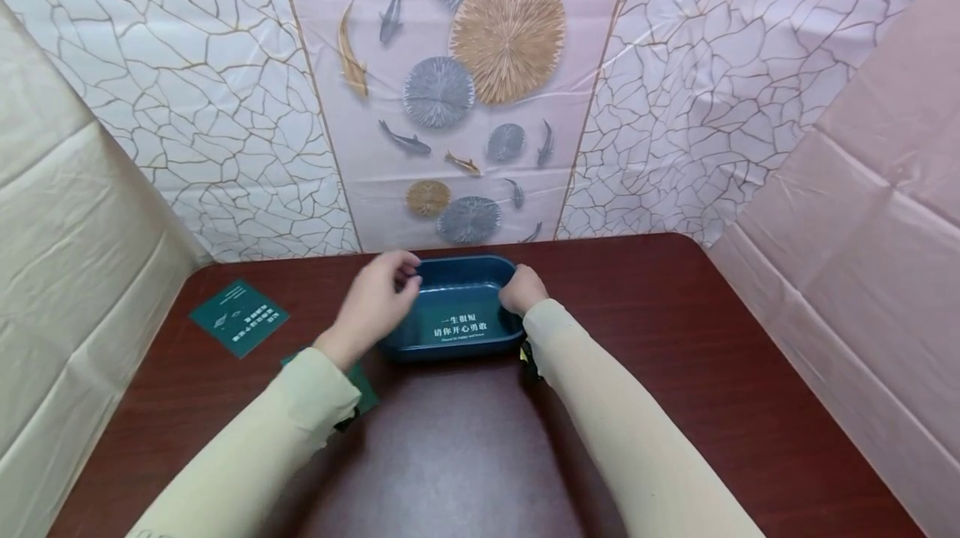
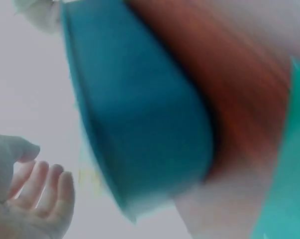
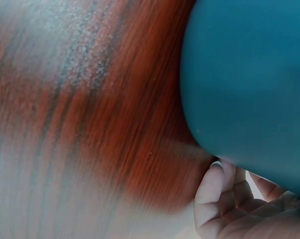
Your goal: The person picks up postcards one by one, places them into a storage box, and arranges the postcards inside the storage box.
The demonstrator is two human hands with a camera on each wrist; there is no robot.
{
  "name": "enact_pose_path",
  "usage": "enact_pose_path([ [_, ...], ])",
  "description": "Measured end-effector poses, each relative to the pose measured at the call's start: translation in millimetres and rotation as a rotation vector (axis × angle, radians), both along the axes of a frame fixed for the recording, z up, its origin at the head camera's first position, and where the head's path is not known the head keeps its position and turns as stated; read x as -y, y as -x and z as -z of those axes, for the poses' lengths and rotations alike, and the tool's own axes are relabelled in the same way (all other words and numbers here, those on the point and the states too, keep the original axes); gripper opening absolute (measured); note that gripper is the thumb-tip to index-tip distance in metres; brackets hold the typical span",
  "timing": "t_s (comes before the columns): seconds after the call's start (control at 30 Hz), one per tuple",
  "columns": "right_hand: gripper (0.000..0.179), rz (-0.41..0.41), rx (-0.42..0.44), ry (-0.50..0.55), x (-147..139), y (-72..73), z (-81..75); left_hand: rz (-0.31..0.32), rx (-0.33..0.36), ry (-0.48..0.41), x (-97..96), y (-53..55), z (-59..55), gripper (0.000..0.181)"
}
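Note:
A dark teal oval tray [image 1: 401, 336] with a raised rim stands near the far edge of the table. On its floor lies a green card [image 1: 459, 326] with white lettering. My right hand [image 1: 524, 291] grips the tray's right end; in the right wrist view its curled fingers [image 3: 209, 184] are at the tray's lower wall [image 3: 249, 99]. By the left end hovers my left hand [image 1: 378, 295], its fingers loosely bent. In the left wrist view that hand [image 2: 40, 194] shows a gap from the tray wall [image 2: 145, 109] and holds nothing.
A green card [image 1: 240, 317] with white print lies at the table's far left. Another green card [image 1: 365, 388] is partly hidden under my left forearm. Patterned cloth [image 1: 465, 130] hangs behind the dark red wooden table [image 1: 675, 338], with plain cloth at both sides.

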State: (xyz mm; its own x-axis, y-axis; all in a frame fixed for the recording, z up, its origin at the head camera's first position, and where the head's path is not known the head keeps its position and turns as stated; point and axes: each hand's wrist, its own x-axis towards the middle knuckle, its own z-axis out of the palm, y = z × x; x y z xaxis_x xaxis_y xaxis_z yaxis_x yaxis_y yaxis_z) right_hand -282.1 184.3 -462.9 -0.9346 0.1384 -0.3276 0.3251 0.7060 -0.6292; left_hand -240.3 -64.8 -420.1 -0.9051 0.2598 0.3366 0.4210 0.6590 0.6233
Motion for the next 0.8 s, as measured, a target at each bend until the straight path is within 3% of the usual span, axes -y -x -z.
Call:
enact_pose_path([
  [0.07,0.062,0.002,-0.005,-0.005,0.1,-0.8,-0.8,-0.073,-0.066,-0.045,19.2,-3.0,-6.4,0.018],
  [0.17,0.062,-0.002,-0.004,-0.009,0.4,-1.5,-1.7,-0.194,-0.082,-0.052,50.8,-6.0,-7.3,0.020],
  [0.23,0.062,-0.008,-0.002,-0.010,0.9,-1.7,-2.0,-0.266,-0.062,-0.012,73.6,-7.8,0.0,0.027],
  [0.4,0.062,0.003,-0.007,-0.011,0.8,-1.1,-1.2,-0.386,0.028,0.147,131.3,-12.1,30.9,0.046],
  [0.57,0.062,0.007,0.000,-0.012,0.0,-1.1,-0.2,-0.459,0.146,0.205,175.4,-10.0,51.3,0.065],
  [0.8,0.062,0.006,-0.004,-0.004,1.7,-2.0,-1.7,-0.489,0.288,0.213,216.3,0.6,58.9,0.093],
])
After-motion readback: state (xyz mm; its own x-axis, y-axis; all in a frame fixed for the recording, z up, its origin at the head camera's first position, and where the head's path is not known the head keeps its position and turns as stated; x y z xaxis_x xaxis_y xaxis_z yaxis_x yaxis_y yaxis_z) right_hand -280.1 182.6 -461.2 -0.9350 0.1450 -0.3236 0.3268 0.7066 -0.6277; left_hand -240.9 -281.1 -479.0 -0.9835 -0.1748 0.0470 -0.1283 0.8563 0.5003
